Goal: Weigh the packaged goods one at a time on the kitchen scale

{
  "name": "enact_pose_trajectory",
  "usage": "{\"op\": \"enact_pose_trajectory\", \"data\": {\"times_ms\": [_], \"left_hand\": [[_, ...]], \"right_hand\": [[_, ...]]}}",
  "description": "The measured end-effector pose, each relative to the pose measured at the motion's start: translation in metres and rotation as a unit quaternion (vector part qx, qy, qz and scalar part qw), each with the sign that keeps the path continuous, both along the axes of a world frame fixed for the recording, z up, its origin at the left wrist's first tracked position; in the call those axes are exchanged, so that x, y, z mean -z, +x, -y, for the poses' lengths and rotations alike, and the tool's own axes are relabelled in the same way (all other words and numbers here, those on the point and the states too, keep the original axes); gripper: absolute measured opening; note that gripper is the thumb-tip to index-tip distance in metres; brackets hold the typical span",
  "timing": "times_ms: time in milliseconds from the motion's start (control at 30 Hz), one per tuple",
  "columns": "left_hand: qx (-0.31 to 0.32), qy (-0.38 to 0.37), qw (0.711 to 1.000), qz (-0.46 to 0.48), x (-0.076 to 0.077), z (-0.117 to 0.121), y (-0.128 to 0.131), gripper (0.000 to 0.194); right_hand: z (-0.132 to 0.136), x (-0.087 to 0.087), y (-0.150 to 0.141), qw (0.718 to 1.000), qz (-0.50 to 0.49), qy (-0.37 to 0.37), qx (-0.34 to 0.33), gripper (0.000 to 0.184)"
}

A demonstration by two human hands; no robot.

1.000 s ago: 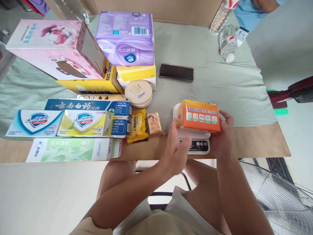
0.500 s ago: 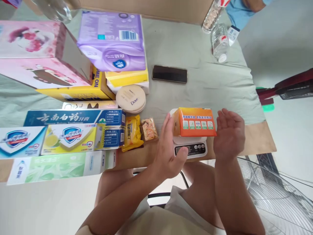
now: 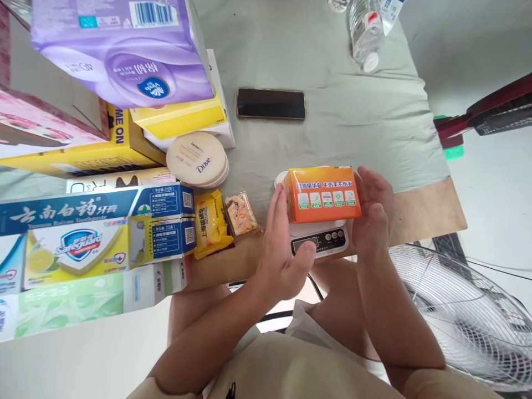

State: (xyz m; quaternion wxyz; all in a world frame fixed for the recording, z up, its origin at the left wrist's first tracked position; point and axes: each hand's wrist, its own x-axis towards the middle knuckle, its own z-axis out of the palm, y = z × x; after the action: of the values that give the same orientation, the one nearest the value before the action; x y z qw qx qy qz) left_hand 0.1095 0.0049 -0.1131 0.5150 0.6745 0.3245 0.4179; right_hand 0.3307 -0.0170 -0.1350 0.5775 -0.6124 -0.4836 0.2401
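Note:
An orange soap pack (image 3: 325, 194) lies on a small white kitchen scale (image 3: 337, 238) near the table's front edge. My left hand (image 3: 282, 252) is flat at the pack's left side, fingers stretched and thumb apart, over the scale's left edge. On the other side, my right hand (image 3: 374, 208) is open, its fingers close against the pack's right end; whether they touch it I cannot tell. The scale's display looks dark. Left of my left hand lie a small wrapped snack (image 3: 241, 214) and a yellow soap packet (image 3: 211, 223).
A phone (image 3: 271, 104) and a water bottle (image 3: 366, 36) lie farther back. At left are a round Dove tub (image 3: 198, 159), a Safeguard box (image 3: 78, 249), a toothpaste box (image 3: 66, 209) and purple tissues (image 3: 124, 61). A fan (image 3: 461, 316) stands at lower right.
My right hand has moved inward to the pack's right end. My left hand stays at the left side. The whole view has shifted, bringing the stacked goods farther left and nearer.

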Motion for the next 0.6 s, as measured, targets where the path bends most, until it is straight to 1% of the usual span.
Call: {"op": "enact_pose_trajectory", "data": {"times_ms": [67,133,200,267,333,400,467,533,600], "left_hand": [[-0.003,0.001,1.000,-0.012,0.001,-0.004,-0.002,0.079],[-0.001,0.001,1.000,-0.026,-0.001,-0.009,-0.004,0.079],[-0.002,-0.002,0.999,-0.035,-0.004,-0.014,-0.007,0.082],[0.004,-0.010,0.999,-0.045,-0.008,-0.017,-0.009,0.084],[0.022,-0.017,0.998,-0.058,-0.011,-0.017,-0.012,0.085],[0.038,-0.027,0.997,-0.067,-0.012,-0.015,-0.012,0.088],[0.045,-0.039,0.996,-0.064,-0.012,-0.013,-0.011,0.096],[0.047,-0.047,0.997,-0.048,-0.013,-0.012,-0.010,0.105],[0.051,-0.057,0.997,-0.028,-0.016,-0.014,-0.011,0.110]], "right_hand": [[-0.001,0.003,0.003,1.000,0.020,0.001,-0.015,0.062],[-0.001,0.002,0.003,0.998,0.046,0.011,-0.049,0.069],[-0.001,-0.002,0.003,0.992,0.081,0.012,-0.092,0.081],[-0.003,-0.007,0.005,0.986,0.107,-0.003,-0.126,0.092],[-0.004,-0.011,0.007,0.983,0.107,-0.022,-0.144,0.097],[-0.005,-0.013,0.010,0.983,0.095,-0.029,-0.152,0.095],[-0.005,-0.014,0.011,0.984,0.094,-0.025,-0.148,0.093],[-0.003,-0.015,0.011,0.984,0.111,-0.020,-0.135,0.095],[-0.002,-0.020,0.010,0.981,0.144,-0.022,-0.127,0.096]]}}
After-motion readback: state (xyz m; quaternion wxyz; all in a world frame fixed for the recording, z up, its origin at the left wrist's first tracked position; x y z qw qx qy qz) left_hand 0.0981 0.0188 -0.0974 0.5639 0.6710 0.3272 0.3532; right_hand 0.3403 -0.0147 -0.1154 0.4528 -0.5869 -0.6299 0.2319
